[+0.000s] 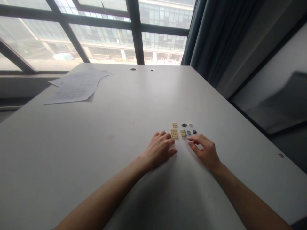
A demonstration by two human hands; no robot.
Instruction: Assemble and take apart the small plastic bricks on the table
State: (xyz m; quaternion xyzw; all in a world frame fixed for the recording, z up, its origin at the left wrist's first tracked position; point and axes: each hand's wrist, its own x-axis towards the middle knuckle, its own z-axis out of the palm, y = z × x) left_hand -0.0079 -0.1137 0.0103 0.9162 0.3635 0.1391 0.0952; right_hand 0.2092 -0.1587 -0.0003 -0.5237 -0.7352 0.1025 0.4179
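My left hand (161, 147) rests on the table with its fingers bent and its thumb apart from them; nothing shows between them. Just beyond its fingertips lies a larger tan studded building-block plate (174, 134). My right hand (203, 150) has thumb and index finger curved with a gap between the tips, holding nothing visible. Close to those tips are a tan block piece (183, 133), a grey piece (189, 133) and a small dark piece (194, 132). Behind them sit a smaller tan plate (175, 125), a black piece (184, 125) and a white piece (190, 124).
The white table (107, 166) stretches out to the windows. Printed papers (76, 86) lie at its far left. Two round cable holes are near the back edge. A small dark item (280, 156) lies by the right edge, and a dark curtain (213, 41) hangs behind.
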